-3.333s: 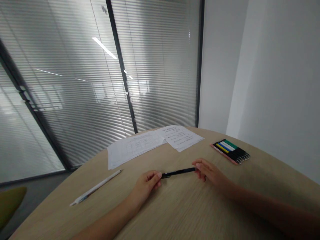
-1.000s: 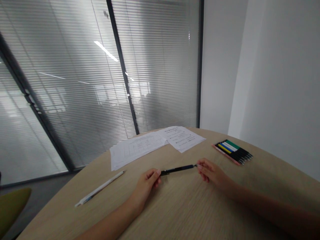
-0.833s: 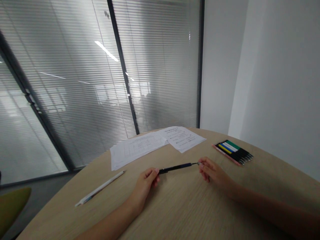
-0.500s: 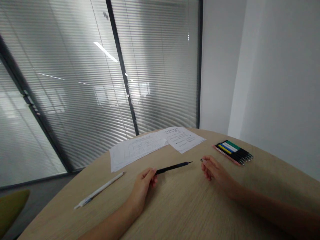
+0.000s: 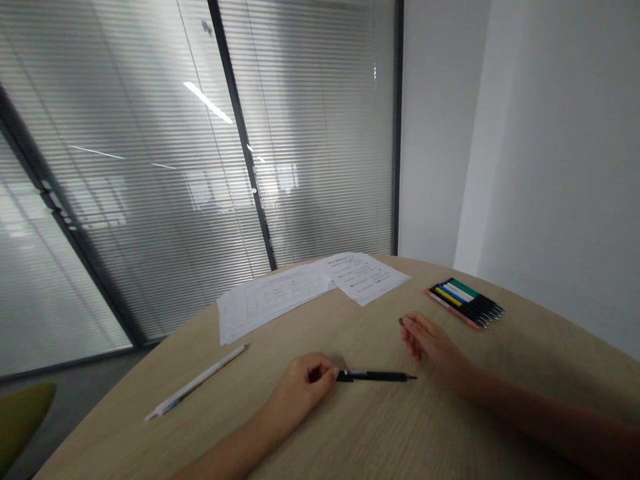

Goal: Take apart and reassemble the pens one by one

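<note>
When handling black pen (image 5: 375, 377), expect light, stiff, slightly slick barrel; best gripped mid-length, clear of slim, probably fragile point. Pinched near clip between thumb and forefinger of left hand (image 5: 307, 385), reaching past fingertips to near side of right fingers. Pinching tiny dark piece (image 5: 401, 321) with right hand (image 5: 424, 338). Versus 0.5 s ago: swung from slant toward right fingertips to nearly level, drawn nearer.

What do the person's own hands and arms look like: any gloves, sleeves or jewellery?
The left hand and the right hand are ungloved, and no ring, watch or bracelet shows. No sleeve can be made out on the left forearm or the right forearm, though the latter runs into shadow near the picture's edge.
</note>
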Tool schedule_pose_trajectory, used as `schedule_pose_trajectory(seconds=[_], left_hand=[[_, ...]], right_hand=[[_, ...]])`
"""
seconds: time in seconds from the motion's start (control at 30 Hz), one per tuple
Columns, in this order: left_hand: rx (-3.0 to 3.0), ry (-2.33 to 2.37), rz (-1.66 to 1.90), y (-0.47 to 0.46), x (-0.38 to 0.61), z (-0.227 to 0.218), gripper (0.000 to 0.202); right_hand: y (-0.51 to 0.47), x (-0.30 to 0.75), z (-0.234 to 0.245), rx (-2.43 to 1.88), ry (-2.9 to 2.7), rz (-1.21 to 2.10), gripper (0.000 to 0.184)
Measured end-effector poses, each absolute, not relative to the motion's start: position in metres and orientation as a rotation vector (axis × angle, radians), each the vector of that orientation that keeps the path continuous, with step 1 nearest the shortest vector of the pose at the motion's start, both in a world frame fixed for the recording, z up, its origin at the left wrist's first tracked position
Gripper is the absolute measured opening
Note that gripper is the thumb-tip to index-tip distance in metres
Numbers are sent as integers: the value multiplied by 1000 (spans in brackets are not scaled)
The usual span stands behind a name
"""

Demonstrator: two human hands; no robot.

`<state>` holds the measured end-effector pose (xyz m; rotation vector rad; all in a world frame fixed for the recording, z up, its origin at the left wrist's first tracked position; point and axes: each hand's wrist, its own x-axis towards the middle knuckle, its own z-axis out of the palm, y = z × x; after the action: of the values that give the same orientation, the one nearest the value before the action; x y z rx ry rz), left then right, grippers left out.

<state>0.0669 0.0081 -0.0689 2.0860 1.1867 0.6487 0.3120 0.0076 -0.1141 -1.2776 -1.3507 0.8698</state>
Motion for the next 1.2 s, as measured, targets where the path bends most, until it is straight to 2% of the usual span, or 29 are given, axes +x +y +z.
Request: schedule_pose_trajectory(seconds=[0.13,0.33,0.47,0.8,1.2], left_hand=[[2377,1097,574,3,68,-70,7],[2543,985,553,-2,66,-73,8],[2578,976,534,-3,66,-72,6],[2525,919,712,-7,67,-71,11],[2270,886,733,-39,83,-76,10]], right_hand=[[9,312,-115,-1297,-1411,841,25],[7,309,-112,-1360,-1486,786,16],[4,308,-111,-1343,-1597,597,13],[-27,293,-98,-903,-2161,-59,5],[-54,274,-90,-710,-2250,-198,7]])
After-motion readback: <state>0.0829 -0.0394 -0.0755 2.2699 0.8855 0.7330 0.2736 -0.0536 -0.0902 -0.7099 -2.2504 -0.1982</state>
